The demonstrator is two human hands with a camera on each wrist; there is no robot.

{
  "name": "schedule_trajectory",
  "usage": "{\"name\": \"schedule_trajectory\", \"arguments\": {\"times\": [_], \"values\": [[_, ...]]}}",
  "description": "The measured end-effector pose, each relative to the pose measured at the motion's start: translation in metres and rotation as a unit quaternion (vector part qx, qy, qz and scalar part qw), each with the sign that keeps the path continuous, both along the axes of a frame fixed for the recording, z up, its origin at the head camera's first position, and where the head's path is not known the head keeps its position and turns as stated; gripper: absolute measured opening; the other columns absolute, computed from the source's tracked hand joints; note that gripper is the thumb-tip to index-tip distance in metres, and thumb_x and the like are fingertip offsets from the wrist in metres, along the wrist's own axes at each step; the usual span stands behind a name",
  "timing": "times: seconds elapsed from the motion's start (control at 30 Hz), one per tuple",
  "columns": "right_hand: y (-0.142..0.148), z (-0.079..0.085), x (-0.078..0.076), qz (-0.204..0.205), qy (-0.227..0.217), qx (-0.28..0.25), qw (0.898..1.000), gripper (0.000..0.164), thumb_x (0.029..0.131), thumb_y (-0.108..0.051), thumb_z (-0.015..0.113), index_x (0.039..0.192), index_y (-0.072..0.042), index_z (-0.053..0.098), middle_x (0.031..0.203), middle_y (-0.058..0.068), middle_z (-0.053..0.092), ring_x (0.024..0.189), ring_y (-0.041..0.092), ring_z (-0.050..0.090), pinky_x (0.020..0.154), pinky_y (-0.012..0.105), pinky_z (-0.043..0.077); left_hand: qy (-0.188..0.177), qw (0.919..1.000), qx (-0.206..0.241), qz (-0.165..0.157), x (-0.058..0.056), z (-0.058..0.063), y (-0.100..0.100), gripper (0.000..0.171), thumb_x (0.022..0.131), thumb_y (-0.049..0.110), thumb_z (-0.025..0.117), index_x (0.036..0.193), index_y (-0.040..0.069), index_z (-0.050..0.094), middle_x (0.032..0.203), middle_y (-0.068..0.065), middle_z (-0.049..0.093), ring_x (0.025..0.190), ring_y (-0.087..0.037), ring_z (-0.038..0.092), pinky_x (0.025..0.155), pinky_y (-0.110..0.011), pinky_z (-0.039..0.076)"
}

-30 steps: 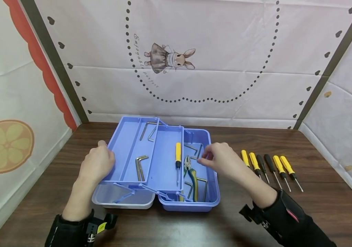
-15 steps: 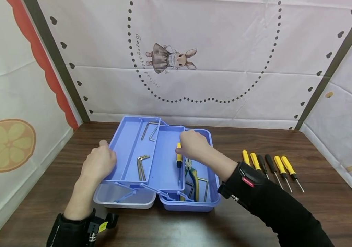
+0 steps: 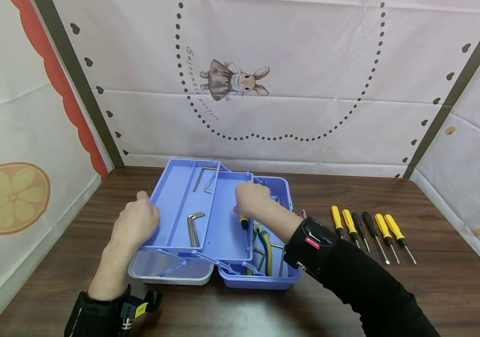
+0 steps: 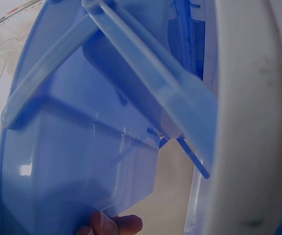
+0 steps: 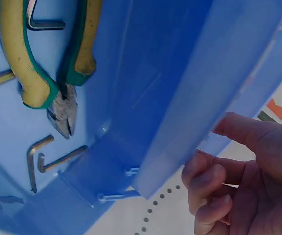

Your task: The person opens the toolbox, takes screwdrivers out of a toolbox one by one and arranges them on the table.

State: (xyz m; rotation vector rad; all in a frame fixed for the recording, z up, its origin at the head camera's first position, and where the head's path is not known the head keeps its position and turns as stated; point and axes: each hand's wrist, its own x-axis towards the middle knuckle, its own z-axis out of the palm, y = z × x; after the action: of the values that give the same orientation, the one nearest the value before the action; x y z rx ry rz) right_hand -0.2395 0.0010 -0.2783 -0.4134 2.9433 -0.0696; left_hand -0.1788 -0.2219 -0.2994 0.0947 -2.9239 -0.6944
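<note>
My left hand (image 3: 136, 220) grips the left edge of the upper blue toolbox tray (image 3: 166, 201); its fingers (image 4: 109, 224) curl under the tray's bottom in the left wrist view. Over the right rim of the lower tray (image 3: 225, 224), my right hand (image 3: 252, 199) holds a yellow-handled screwdriver (image 3: 244, 222), whose upper handle it covers. In the right wrist view, the thumb (image 5: 239, 128) reaches over the rim and other fingers curl outside the tray wall; the pinch itself is hidden. Pliers (image 3: 266, 250) with yellow-green handles and several hex keys (image 5: 62, 159) lie in the box bottom.
Several yellow and black screwdrivers (image 3: 374, 229) lie in a row right of the toolbox (image 3: 261, 283). More hex keys (image 3: 193, 227) sit in the upper tray. A translucent lid (image 3: 168, 269) is under the trays. A printed cloth (image 3: 299, 93) stands behind the wooden table (image 3: 307, 309).
My right hand has moved left from above the box bottom to the lower tray's rim and the screwdriver, which now tilts slightly. The left hand keeps its place on the tray.
</note>
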Motion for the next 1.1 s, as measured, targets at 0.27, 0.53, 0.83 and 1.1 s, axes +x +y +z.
{"name": "schedule_trajectory", "arguments": {"times": [0.27,0.53,0.83,1.1], "values": [[-0.003,-0.006,-0.003,-0.006,0.028,0.015,0.999,0.027,0.079,-0.032,0.065,0.093,-0.009,0.065,0.082,0.003,0.058,0.062,0.015,0.053,0.049,0.026,0.043,0.001,1.0000,0.001,-0.001,0.000,0.002,0.001,0.028,0.087,0.009,0.033,0.098,-0.017,0.037,0.075,-0.032,0.052,0.052,-0.028,0.051,0.039,-0.038,0.042],[0.004,-0.008,-0.004,-0.035,0.026,-0.061,0.997,0.026,0.077,-0.034,0.065,0.082,-0.009,0.058,0.070,0.001,0.054,0.060,0.015,0.052,0.047,0.025,0.041,-0.003,1.0000,0.002,0.001,0.000,0.001,0.001,0.029,0.087,0.009,0.033,0.098,-0.018,0.037,0.075,-0.032,0.052,0.052,-0.027,0.051,0.039,-0.038,0.042],[0.009,0.000,0.008,-0.008,0.023,-0.202,0.979,0.037,0.079,-0.027,0.065,0.052,-0.009,0.048,0.045,-0.002,0.040,0.039,0.009,0.044,0.035,0.016,0.029,-0.009,1.0000,0.001,-0.001,0.001,0.000,0.001,0.029,0.088,0.009,0.033,0.099,-0.018,0.036,0.071,-0.029,0.051,0.050,-0.026,0.051,0.038,-0.036,0.042],[0.020,0.021,0.014,0.009,0.044,-0.306,0.951,0.015,0.081,-0.015,0.060,0.076,-0.002,0.065,0.065,0.004,0.061,0.050,0.012,0.055,0.042,0.017,0.042,-0.009,1.0000,-0.001,0.000,0.001,-0.001,0.001,0.030,0.088,0.009,0.033,0.100,-0.019,0.036,0.073,-0.031,0.051,0.050,-0.027,0.052,0.038,-0.037,0.043]]}}
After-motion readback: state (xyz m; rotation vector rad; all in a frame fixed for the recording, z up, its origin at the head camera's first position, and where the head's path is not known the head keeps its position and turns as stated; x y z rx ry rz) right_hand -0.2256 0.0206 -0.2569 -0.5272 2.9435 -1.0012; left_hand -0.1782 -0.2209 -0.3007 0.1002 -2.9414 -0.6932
